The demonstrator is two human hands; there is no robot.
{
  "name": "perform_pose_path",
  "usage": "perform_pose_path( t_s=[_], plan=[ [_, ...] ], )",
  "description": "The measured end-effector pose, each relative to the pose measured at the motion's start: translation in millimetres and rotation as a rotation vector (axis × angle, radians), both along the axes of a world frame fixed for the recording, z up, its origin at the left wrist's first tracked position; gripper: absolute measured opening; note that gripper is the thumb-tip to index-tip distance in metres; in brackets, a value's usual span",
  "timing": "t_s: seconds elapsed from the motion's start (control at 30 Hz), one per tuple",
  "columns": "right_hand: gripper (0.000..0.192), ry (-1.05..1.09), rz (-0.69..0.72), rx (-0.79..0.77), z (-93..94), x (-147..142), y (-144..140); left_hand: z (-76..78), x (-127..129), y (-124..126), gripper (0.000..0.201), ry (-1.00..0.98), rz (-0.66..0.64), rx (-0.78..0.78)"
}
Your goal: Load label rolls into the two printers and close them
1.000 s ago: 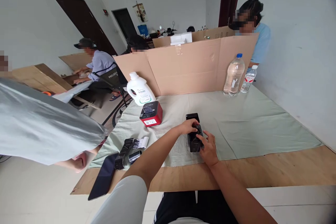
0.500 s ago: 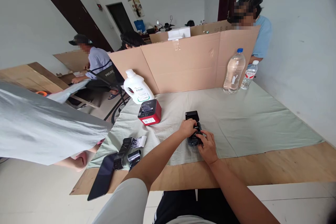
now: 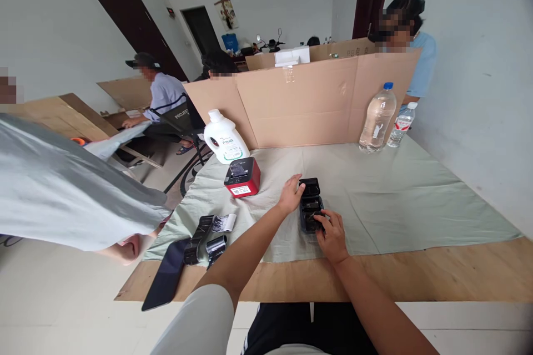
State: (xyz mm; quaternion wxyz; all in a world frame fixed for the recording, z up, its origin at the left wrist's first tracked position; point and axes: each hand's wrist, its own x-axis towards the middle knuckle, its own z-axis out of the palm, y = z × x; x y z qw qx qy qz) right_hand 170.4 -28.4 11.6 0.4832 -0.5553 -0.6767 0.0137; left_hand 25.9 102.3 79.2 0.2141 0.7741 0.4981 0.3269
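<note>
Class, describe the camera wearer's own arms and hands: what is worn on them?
The left arm has a plain pale grey sleeve ending near the elbow. The right arm shows no sleeve in view. The left hand and right hand are ungloved; no watch or bracelet shows.

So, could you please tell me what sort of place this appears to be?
Probably an ordinary room used as a shared workspace: there is a cloth-covered table, an upright cardboard divider along its far side, and a person in a dark cap seated farther back.
</note>
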Motion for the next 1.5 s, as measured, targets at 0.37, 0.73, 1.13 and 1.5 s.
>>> perform_pose_path(
  t_s=[0.37, 0.73, 1.13, 1.5],
  plan=[
    [0.022, 0.003, -0.014, 0.068, 0.2, 0, -1, -29.1, -13, -57, 0.042, -0.065, -0.227, 0.031],
    [0.067, -0.125, -0.041, -0.006, -7.4, -1, 6, -55.5, -5, -77, 0.042, -0.053, -0.159, 0.076],
    [0.058, -0.243, -0.061, -0.134, 3.1, 6, 5, -62.1, 0, -86, 0.039, -0.081, -0.121, 0.077],
    [0.071, -0.212, -0.199, -0.359, 18.8, -26, 7, -79.4, -11, -73, 0.042, -0.369, -0.156, 0.014]
  ],
)
